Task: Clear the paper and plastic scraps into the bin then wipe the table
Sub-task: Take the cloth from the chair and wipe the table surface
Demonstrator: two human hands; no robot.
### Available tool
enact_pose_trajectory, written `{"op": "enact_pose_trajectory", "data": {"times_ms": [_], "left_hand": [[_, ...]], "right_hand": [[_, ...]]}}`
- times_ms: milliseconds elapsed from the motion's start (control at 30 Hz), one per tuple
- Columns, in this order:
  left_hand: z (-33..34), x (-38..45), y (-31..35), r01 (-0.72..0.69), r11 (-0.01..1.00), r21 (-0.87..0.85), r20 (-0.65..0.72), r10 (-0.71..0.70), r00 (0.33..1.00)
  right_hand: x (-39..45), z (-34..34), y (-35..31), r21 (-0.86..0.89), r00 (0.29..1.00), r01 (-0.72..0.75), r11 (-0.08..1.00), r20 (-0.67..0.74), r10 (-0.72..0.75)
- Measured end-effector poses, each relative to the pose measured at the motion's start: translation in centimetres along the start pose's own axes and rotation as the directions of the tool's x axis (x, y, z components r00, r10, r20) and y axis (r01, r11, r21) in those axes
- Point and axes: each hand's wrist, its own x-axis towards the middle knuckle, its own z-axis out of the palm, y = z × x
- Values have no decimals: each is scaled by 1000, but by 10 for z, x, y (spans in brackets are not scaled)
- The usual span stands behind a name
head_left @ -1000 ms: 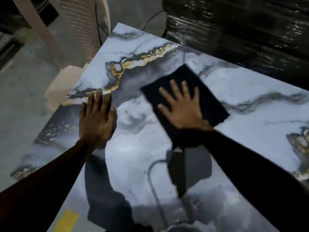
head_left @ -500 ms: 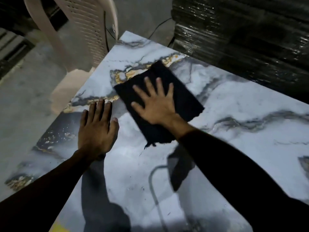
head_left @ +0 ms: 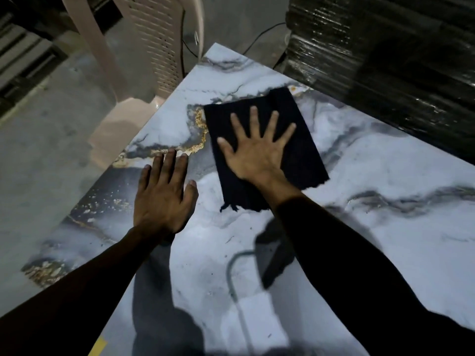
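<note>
Now, head view: a dark, near-black cloth (head_left: 259, 150), flat, oblong, frayed at its near edge, lies on the marble-patterned table (head_left: 372, 201). Right hand (head_left: 257, 155) presses it, fingers splayed wide. Left hand (head_left: 164, 199) rests flat, fingers straight, just left of the cloth.

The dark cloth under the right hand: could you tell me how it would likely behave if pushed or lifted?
The dark cloth lies flat with a frayed edge, so probably floppy and light. Pressed by the spread right hand, it likely glides over the glossy table.
</note>
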Motion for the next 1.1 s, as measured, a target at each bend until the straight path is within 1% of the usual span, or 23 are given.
{"op": "enact_pose_trajectory", "data": {"times_ms": [67, 100, 167, 233, 300, 367, 400, 433, 467, 500, 567, 600, 667, 700, 733, 800, 867, 900, 967, 1000, 1033, 1067, 1100], "left_hand": [[0, 0, 1, 1, 1000, -1, -1, -1, 1000], [0, -1, 1, 1, 1000, -7, -1, -1, 1000], [-2, -2, 2, 0, 1000, -19, -3, 0, 1000], [-3, -1, 3, 0, 1000, -27, 2, 0, 1000], [-4, 0, 3, -4, 1000, -28, 8, 4, 1000], [-4, 1, 3, -6, 1000, -29, 2, 6, 1000], [-4, 0, 2, -8, 1000, -29, 3, 8, 1000], [-4, 0, 2, -8, 999, -32, 7, 8, 1000], [-4, 0, 2, -7, 999, -37, 10, 7, 1000], [-4, 0, 2, -6, 999, -43, 12, 6, 1000], [-3, -1, 1, 0, 999, -46, 16, 1, 1000], [-2, -1, 1, 2, 999, -42, 18, -1, 1000], [-1, 0, 1, 1, 1000, -30, 17, 0, 1000], [-1, 1, 1, -2, 1000, -30, 18, 3, 1000], [-1, 1, 0, -5, 999, -33, 18, 6, 1000], [-1, 0, -1, -14, 999, -40, 17, 15, 1000], [-2, -1, -1, -23, 999, -43, 13, 23, 1000], [-2, 0, -1, -29, 999, -40, 8, 30, 1000], [-2, 1, -3, -40, 999, -28, 5, 40, 999], [-1, 1, -3, -45, 999, -18, 5, 45, 999], [-1, 1, -3, -48, 999, -9, 5, 48, 999], [-1, 1, -2, -49, 999, -3, 4, 49, 999], [-1, 0, -1, -46, 999, 1, 4, 46, 999]], "right_hand": [[14, -6, 12, 13, 1000, -7, 1000, 26, 7], [21, -8, 30, 35, 998, -63, 997, 13, 62], [27, -9, 84, 88, 968, -249, 965, -6, 250], [14, -11, 149, 132, 876, -476, 869, -13, 482], [-8, -12, 200, 177, 739, -666, 725, 26, 673], [-20, -12, 214, 226, 632, -763, 606, 62, 773], [-20, -12, 205, 249, 608, -777, 578, 62, 791], [-19, -12, 187, 254, 618, -766, 590, 44, 785], [-16, -10, 162, 233, 669, -724, 649, 10, 743], [-15, -7, 131, 199, 748, -648, 736, -19, 664], [-14, 0, 65, 137, 910, -406, 904, -28, 413], [-15, 0, 41, 127, 960, -278, 952, -8, 281], [-10, -4, 34, 154, 994, -102, 983, 42, 96], [-4, -7, 50, 170, 997, -74, 983, 39, 68], [0, -9, 73, 179, 996, -94, 979, 23, 92], [-1, -15, 134, 204, 961, -269, 941, -3, 275], [-18, -19, 194, 266, 854, -502, 823, 5, 520], [-30, -21, 215, 295, 793, -588, 753, 30, 608], [-47, -18, 227, 297, 707, -688, 662, 69, 704], [-50, -14, 217, 280, 690, -705, 652, 57, 721], [-48, -10, 199, 253, 696, -700, 668, 31, 718], [-47, -6, 174, 215, 729, -669, 712, 0, 685], [-45, -1, 145, 171, 786, -605, 777, -27, 618]]}}
